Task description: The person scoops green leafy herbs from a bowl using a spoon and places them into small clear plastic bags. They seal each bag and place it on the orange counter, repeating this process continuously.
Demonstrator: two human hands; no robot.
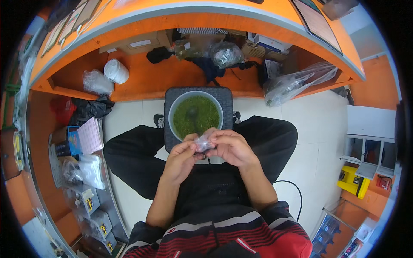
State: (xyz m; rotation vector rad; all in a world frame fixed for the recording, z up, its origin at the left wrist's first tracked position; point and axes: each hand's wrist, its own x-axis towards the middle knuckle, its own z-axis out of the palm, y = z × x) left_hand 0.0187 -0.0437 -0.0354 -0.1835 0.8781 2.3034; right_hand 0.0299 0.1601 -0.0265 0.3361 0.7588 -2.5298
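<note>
Between my hands is a small clear plastic bag (204,143), pinched by its sides just above my lap. My left hand (180,158) grips its left side with thumb and fingertips. On the other side, my right hand (234,146) pinches the bag the same way. What the bag contains cannot be made out. Just beyond my fingers, a round white tub (221,111) stands on a dark woven-pattern stool (227,96). Chopped green herb-like stuff (206,113) fills the tub, and a dark spoon or ladle (192,113) lies in it, its lower end hidden behind my hands.
An orange counter (206,21) arches ahead, with cardboard boxes (142,42), white containers (116,71) and plastic-wrapped goods (226,54) on its lower shelf. Shelving with bags (92,171) and bins (103,222) stands left. A yellow case (353,182) is at right; a black cable (300,196) crosses the tiles.
</note>
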